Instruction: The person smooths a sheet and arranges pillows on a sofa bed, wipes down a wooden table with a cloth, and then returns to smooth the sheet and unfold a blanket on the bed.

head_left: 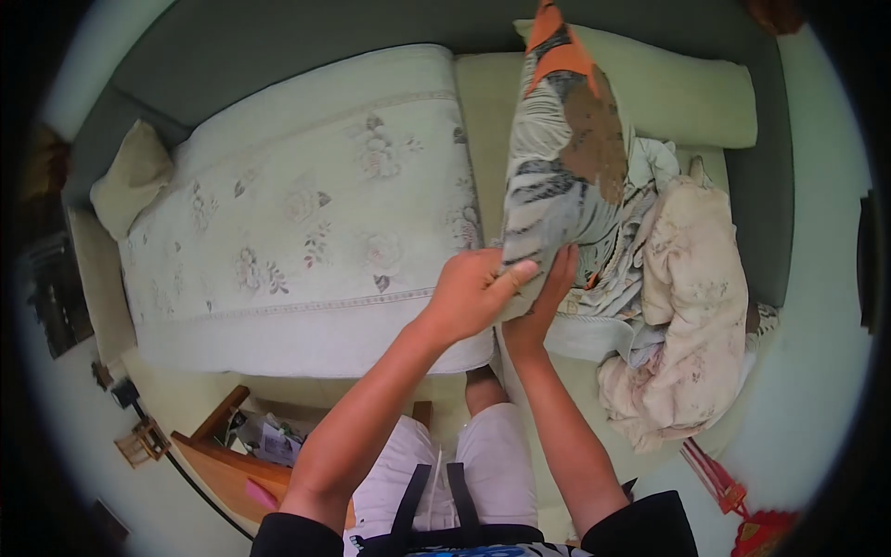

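Observation:
A patterned pillow in grey, white, brown and orange is held up over the sofa seat, standing on its narrow side. My left hand grips its lower left corner, with the thumb lying over the cloth. Against the lower right side presses my right hand, its fingers pointing up along the fabric; part of its palm is hidden. Left of the pillow, a pale floral cover lies spread over the sofa seat. To the right is a heap of crumpled patterned cloth beside a pink floral quilt.
A long pale green cushion leans on the dark grey sofa back. A small beige cushion rests at the left armrest. Near my legs stands a wooden table with items on it. Red hanging ornaments are at lower right.

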Motion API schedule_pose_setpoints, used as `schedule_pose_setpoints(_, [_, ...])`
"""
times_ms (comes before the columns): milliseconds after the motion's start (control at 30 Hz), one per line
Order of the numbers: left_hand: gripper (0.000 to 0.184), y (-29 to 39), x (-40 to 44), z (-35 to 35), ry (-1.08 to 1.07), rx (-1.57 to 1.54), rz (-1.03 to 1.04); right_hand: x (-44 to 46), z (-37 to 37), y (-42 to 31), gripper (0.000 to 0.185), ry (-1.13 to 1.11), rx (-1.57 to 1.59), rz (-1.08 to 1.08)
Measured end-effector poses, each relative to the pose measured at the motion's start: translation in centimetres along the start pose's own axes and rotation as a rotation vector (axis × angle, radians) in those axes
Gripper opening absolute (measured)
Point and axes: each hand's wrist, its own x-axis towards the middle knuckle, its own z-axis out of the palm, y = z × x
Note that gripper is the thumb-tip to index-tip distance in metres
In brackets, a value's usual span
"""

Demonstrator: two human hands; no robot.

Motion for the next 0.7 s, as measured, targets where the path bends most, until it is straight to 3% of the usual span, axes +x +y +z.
schedule_pose_setpoints(167, [0.033, 1.7, -5.6, -3.9, 0.128, 0.262, 0.206, -2.5, 3.0, -3.7, 0.079, 0.017, 0.366, 0.008])
schedule_pose_setpoints(200, [0.034, 1.1, -6.5, -4.6, 0.176, 0.205, 0.17, -3.5, 4.1, -3.8, 0.078, 0.0, 0.431, 0.04])
schedule_pose_setpoints(300, [0.033, -2.9, -8.4, -6.9, 0.294, 0.112, 0.065, -2.8, 4.6, -6.7, 0.071, -0.077, 0.223, -0.069])
schedule_pose_setpoints(367, [0.033, -7.1, -8.9, -8.5, 0.341, 0.163, -0.014, -2.1, 5.5, -5.7, 0.069, -0.266, 0.168, -0.034])
schedule_pose_setpoints(467, [0.048, -9.9, -10.0, -7.9, 0.405, -0.465, -0.391, -2.0, 6.8, -4.7, 0.072, -0.459, 0.019, -0.146])
schedule_pose_setpoints(500, [0.075, -11.4, -10.7, -8.1, 0.342, -0.585, -0.448, -2.2, 7.1, -4.9, 0.072, -0.527, -0.034, -0.167])
schedule_pose_setpoints(533, [0.079, -11.7, -11.0, -7.7, 0.365, -0.702, -0.448, -2.1, 7.2, -5.5, 0.073, -0.595, -0.084, -0.185])
schedule_pose_setpoints(600, [0.086, -11.8, -11.7, -7.0, 0.406, -0.933, -0.456, -1.8, 6.7, -6.9, 0.07, -0.525, 0.01, -0.138])
schedule_pose_setpoints(700, [0.083, -9.4, -9.3, -4.4, 0.334, -0.779, -0.322, -0.3, 5.4, -8.8, 0.067, -0.301, 0.198, -0.087])
